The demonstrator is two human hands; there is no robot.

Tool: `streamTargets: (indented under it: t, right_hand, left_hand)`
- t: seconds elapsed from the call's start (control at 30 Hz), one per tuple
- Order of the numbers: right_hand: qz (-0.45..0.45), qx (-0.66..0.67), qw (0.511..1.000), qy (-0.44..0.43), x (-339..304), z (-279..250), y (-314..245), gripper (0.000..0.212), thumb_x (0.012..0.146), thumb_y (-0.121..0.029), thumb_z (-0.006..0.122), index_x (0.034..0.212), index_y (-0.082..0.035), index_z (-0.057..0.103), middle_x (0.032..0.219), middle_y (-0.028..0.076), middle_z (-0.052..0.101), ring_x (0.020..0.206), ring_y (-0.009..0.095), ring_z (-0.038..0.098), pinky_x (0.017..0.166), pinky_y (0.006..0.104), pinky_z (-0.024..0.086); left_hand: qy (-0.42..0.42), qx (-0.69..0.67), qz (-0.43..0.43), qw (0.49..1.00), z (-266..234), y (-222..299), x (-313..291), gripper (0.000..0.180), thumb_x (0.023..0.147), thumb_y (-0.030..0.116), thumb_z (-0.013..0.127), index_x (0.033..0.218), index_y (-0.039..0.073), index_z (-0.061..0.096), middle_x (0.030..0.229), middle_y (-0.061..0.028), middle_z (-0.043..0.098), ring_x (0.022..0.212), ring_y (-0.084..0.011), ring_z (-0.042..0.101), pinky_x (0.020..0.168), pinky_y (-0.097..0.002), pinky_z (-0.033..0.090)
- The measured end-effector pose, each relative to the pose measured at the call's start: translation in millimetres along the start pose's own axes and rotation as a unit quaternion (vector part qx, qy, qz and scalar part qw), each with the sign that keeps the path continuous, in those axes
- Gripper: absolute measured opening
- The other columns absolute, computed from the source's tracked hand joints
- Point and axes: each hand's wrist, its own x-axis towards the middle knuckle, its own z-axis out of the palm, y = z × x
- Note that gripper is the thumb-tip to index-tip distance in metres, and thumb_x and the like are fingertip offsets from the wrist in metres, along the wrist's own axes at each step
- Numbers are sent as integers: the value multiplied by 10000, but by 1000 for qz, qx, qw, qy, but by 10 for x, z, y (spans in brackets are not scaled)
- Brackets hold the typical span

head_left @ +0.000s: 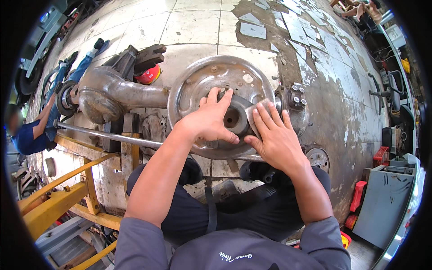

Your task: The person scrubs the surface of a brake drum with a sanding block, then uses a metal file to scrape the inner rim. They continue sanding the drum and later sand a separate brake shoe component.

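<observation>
A round steel brake backing plate (191,81) lies in front of me at the end of an axle housing (141,95). At its middle stands a round hub (240,118) with a dark hole. My left hand (204,116) rests on the plate and the hub's left side, fingers spread and thumb at the hub's lower edge, holding nothing loose. My right hand (280,140) presses a thin grey-brown sheet (256,118) against the hub's right side, fingers long and thumb apart. Whether the sheet is cloth or sandpaper I cannot tell.
At left, the housing's bulge (100,92) sits near a yellow frame (72,175); a steel rod (108,134) crosses there. A red can (149,75) stands behind the housing. Another person (33,130) is at far left. A grey cabinet (384,202) stands at right.
</observation>
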Motion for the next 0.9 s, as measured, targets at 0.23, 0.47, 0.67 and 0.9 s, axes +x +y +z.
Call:
streamTargets:
  t: [0.23, 0.47, 0.67, 0.9]
  right_hand:
    - [-3, 9, 999, -45, 17, -120, 6, 768, 1056, -590, 436, 1525, 16, 482, 1630, 176, 417, 1544, 375, 315, 1234, 593, 250]
    - [-1, 8, 1000, -10, 55, -14, -6, 783, 1058, -603, 420, 1534, 16, 471, 1635, 182, 408, 1540, 394, 321, 1225, 601, 265]
    - [20, -19, 999, 20, 117, 151, 16, 804, 1045, -613, 440, 1562, 3, 433, 1640, 190, 397, 1538, 393, 329, 1221, 610, 271]
    - [16, -14, 1000, -19, 11, -18, -48, 781, 1045, -601, 450, 1554, -9, 456, 1649, 175, 387, 1535, 386, 334, 1216, 603, 283]
  left_hand:
    - [-7, -7, 1, 1000, 26, -20, -2, 1449, 613, 523, 970, 1677, 78, 94, 1688, -319, 84, 1512, -526, 259, 1231, -530, 323]
    - [5, 0, -9, 1000, 0, -20, 1, 1441, 619, 515, 970, 1677, 79, 95, 1687, -309, 96, 1515, -517, 255, 1232, -529, 321]
    - [-4, 6, 1, 1000, 13, 43, 28, 1436, 625, 502, 971, 1678, 81, 90, 1691, -300, 100, 1516, -517, 252, 1233, -520, 324]
    - [-3, -9, -18, 1000, 9, 11, 2, 1441, 629, 504, 970, 1683, 108, 72, 1696, -327, 44, 1527, -539, 223, 1235, -522, 314]
